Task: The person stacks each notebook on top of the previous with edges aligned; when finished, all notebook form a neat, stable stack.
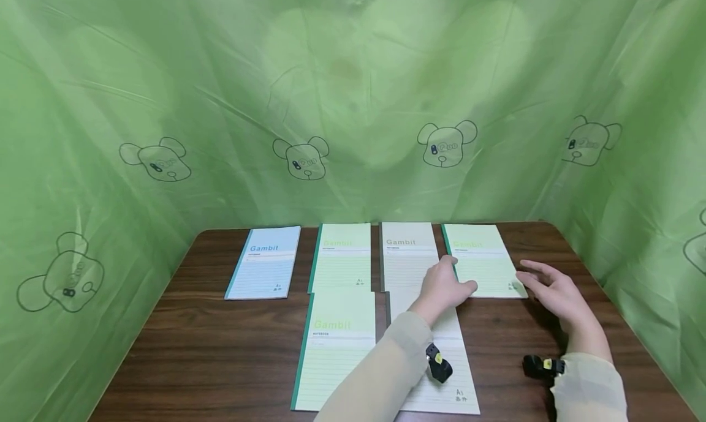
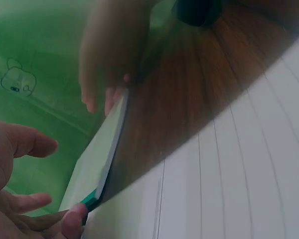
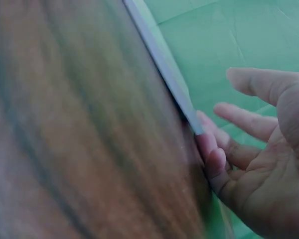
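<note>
A pale green notebook (image 1: 482, 263) with a darker green spine lies flat at the back right of the table, between both hands. My left hand (image 1: 445, 285) is at its left side, fingers spread. In the left wrist view, its lower fingers reach the green spine (image 2: 91, 200). On the opposite side is my right hand (image 1: 558, 292), fingers loosely bent. The right wrist view has its lower fingertips (image 3: 215, 162) against the notebook's near corner, thumb raised and apart. Under the left forearm lies a grey notebook (image 1: 449, 373), partly hidden by the sleeve.
A blue notebook (image 1: 262, 263) lies at the back left. Beside it are another green notebook (image 1: 344, 256) and a grey one (image 1: 408, 259), with one more green notebook (image 1: 336, 354) in front. The brown wooden table (image 1: 209, 361) is enclosed by green cloth (image 1: 353, 73).
</note>
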### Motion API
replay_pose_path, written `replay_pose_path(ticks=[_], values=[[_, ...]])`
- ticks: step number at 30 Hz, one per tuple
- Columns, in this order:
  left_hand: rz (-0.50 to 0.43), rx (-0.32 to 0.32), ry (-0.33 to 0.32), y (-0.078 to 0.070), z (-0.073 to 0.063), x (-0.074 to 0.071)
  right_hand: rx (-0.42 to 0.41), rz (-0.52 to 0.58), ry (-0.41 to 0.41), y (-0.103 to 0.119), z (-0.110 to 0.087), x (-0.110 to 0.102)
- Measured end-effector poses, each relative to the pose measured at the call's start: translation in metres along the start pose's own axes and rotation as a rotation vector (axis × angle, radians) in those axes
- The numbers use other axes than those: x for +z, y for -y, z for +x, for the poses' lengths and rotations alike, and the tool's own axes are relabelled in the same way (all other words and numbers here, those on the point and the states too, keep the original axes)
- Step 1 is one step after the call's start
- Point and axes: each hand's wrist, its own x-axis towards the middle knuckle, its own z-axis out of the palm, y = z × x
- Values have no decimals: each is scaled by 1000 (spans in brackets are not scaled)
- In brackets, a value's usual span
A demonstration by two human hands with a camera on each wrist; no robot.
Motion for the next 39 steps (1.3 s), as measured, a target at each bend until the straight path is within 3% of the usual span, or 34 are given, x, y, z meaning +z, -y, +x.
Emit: replay_pose_path(ticks=[3,7,11,16,22,33,39], values=[[-59,-6,-6,0,2,2,20,-20,19,4,0,-2],[-210,-8,-28,2,3,3,20,12,40,9,-3,-5],[-358,-33,-63,0,1,4,-4,157,57,6,-5,-7],[-456,-85,-67,-2,-3,6,36,332,114,0,-3,-5],[-545,-86,-38,1,-3,10,66,267,112,-5,-4,-3],[-510,-62,-33,3,-3,10,111,288,109,-5,-7,-7],[-487,-54,-41,5,-4,11,131,395,112,-5,-8,-9]])
